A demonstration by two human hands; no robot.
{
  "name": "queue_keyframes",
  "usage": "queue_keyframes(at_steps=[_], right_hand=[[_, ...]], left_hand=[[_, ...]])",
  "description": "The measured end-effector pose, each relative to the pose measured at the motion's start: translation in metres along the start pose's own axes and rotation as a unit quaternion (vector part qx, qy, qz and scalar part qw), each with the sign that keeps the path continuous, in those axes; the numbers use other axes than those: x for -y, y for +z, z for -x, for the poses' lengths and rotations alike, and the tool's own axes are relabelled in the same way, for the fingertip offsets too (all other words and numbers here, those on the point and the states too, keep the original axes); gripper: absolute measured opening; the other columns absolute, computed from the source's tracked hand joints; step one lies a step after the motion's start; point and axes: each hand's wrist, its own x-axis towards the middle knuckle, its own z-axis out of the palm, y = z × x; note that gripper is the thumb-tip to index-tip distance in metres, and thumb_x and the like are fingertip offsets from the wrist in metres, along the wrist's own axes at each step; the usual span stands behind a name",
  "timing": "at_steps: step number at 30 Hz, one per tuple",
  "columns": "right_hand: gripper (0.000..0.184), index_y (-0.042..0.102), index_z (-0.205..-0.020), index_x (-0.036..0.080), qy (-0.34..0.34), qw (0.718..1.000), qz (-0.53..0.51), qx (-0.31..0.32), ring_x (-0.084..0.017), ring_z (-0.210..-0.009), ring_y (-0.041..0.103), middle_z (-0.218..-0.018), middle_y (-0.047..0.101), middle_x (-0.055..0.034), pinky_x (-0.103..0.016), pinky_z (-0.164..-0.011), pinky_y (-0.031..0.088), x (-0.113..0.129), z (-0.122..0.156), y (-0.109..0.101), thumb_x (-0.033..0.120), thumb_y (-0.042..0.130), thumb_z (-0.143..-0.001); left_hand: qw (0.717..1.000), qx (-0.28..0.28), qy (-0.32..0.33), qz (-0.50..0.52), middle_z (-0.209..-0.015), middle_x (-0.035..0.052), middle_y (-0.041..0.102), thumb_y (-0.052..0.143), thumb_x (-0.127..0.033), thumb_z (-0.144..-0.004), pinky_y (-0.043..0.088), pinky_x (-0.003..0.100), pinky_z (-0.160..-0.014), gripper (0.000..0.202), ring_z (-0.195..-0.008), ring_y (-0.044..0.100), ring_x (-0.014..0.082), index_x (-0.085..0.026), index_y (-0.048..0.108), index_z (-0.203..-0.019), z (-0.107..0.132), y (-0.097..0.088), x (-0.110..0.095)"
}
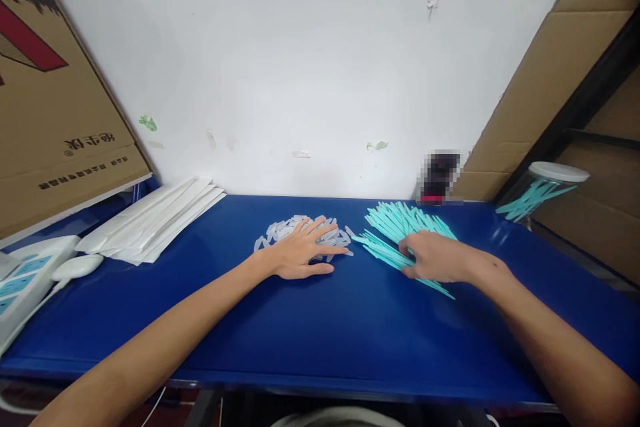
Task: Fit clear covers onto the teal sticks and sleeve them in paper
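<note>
My left hand (303, 250) lies palm down with its fingers spread over a heap of small translucent plastic pieces (280, 229). Most of that heap's middle is hidden under the fingers. To the right, a bunch of thin teal sticks (395, 219) fans out on the blue table. My right hand (434, 256) is at the near side of this bunch, its fingers curled down and thumb bent around some of the sticks. The fingertips are partly hidden, so how many sticks they hold cannot be made out.
White paper sleeves (160, 217) are stacked at the left, beside a white power strip (30, 273) and a white plug (77, 267). A lidded clear jar (543, 190) with teal sticks stands at the back right. A cardboard box (60, 100) leans at the left; a white wall (300, 67) borders the blue table (320, 333).
</note>
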Motion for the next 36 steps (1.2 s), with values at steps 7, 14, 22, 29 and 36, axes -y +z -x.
queue_keyframes(at_steps=[7,14,22,29,36], right_hand=[[0.018,0.053,-0.078,0.023,-0.097,0.993,-0.054,0.052,-0.017,-0.065,0.048,-0.074,0.059,-0.0009,-0.030,-0.057,0.027,0.021,0.023,-0.004,0.036,0.065,-0.080],[0.027,0.044,-0.075,0.022,-0.264,0.962,-0.064,-0.013,-0.014,-0.066,0.044,-0.078,0.054,0.0005,-0.030,-0.060,0.028,0.067,-0.004,0.010,0.040,0.061,-0.086],[0.032,0.062,-0.097,0.021,-0.255,0.946,-0.140,-0.143,-0.022,-0.089,0.055,-0.099,0.060,-0.0063,-0.041,-0.086,0.040,0.065,-0.015,0.032,0.053,0.056,-0.096],[0.032,0.062,-0.080,0.020,-0.238,0.899,-0.219,-0.294,-0.016,-0.069,0.052,-0.074,0.058,-0.0023,-0.032,-0.067,0.037,0.063,-0.021,0.055,0.043,0.054,-0.100],[0.021,0.062,-0.085,0.020,-0.267,0.864,-0.245,-0.350,-0.017,-0.063,0.051,-0.068,0.055,-0.0014,-0.032,-0.062,0.038,0.063,-0.011,0.051,0.038,0.056,-0.094]], left_hand=[[0.999,-0.026,-0.001,-0.028,-0.172,0.0021,0.015,0.035,-0.059,-0.106,0.007,0.072,-0.121,0.051,-0.157,0.010,0.0411,-0.044,0.042,-0.154,-0.009,0.002,0.020],[0.987,-0.146,-0.004,-0.066,-0.159,0.0118,0.044,0.039,-0.046,-0.106,0.024,0.060,-0.121,0.045,-0.150,0.035,0.0338,-0.028,0.058,-0.143,-0.014,0.004,0.029],[0.976,-0.200,-0.030,-0.079,-0.148,0.0138,0.053,0.048,-0.044,-0.102,0.034,0.053,-0.114,0.041,-0.140,0.043,0.0345,-0.023,0.064,-0.133,0.046,-0.009,0.024],[0.966,-0.215,-0.067,-0.129,-0.143,0.0155,0.056,0.041,-0.031,-0.104,0.041,0.048,-0.107,0.036,-0.133,0.050,0.0308,-0.020,0.065,-0.129,0.038,0.006,0.032],[0.953,-0.281,-0.041,-0.108,-0.080,0.0081,0.068,0.044,-0.031,-0.102,0.040,0.037,-0.075,0.037,-0.079,0.054,0.0211,-0.016,0.070,-0.080,0.036,0.000,0.009]])
